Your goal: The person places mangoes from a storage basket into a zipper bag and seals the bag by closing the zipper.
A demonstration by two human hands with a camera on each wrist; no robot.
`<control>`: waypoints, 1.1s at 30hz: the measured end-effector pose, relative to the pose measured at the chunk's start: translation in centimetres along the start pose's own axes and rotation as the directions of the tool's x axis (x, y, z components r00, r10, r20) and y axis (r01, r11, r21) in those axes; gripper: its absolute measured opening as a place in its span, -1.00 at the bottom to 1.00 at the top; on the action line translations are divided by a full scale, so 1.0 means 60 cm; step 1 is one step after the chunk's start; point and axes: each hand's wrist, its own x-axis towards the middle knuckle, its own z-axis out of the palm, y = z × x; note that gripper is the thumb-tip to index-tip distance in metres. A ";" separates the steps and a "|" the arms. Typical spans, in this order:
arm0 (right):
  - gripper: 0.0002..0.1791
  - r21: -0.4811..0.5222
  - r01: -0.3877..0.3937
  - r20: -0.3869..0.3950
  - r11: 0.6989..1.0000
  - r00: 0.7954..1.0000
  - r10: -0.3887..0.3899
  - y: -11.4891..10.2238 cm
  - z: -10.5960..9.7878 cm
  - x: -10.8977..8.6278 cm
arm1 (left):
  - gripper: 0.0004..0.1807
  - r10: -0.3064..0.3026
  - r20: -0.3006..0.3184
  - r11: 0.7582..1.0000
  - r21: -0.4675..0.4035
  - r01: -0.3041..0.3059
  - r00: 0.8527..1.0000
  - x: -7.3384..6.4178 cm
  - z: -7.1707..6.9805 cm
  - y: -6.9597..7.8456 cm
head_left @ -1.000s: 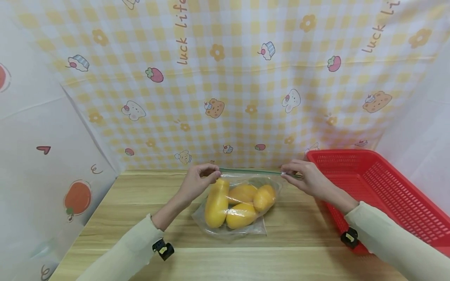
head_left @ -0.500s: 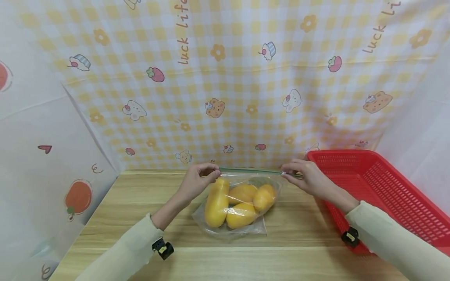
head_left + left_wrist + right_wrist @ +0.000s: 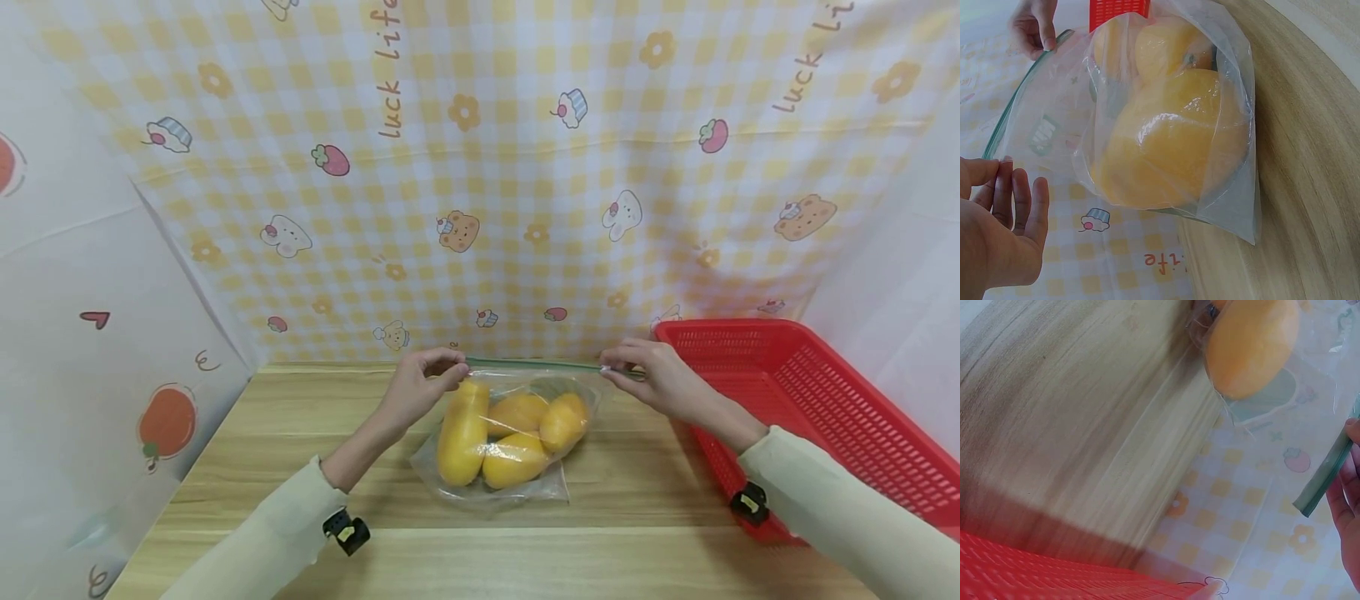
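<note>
A clear zip bag point(image 3: 553, 487) with several yellow mangoes point(image 3: 462, 437) inside lies on the wooden tabletop. Along its far edge runs a green zip strip point(image 3: 536, 364), stretched nearly straight between both hands. My left hand point(image 3: 420, 385) pinches the strip's left end between thumb and index finger; the left wrist view shows its other fingers loosely spread. Near the right end, my right hand point(image 3: 656, 379) pinches the strip with thumb and fingers. In the right wrist view a short end of the green strip point(image 3: 1319, 490) sticks out past that hand point(image 3: 1349, 500).
To the right stands a red perforated plastic basket point(image 3: 810, 417), close to my right forearm. A yellow checked cloth point(image 3: 517, 183) with cartoon prints hangs behind the wooden table point(image 3: 420, 562). White printed sheets point(image 3: 67, 333) flank both sides. A small black camera sits on each wrist.
</note>
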 end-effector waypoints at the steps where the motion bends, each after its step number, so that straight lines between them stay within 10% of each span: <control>1: -0.70 0.001 0.002 0.000 1.000 1.000 -0.002 0.000 0.000 0.000 | -0.81 0.001 -0.001 1.000 0.000 -0.001 1.000 0.000 0.000 0.000; 33: -0.70 0.021 -0.026 0.065 0.999 0.998 0.024 0.000 -0.011 0.002 | -0.80 -0.013 -0.014 1.000 -0.004 0.013 1.000 0.000 -0.003 -0.004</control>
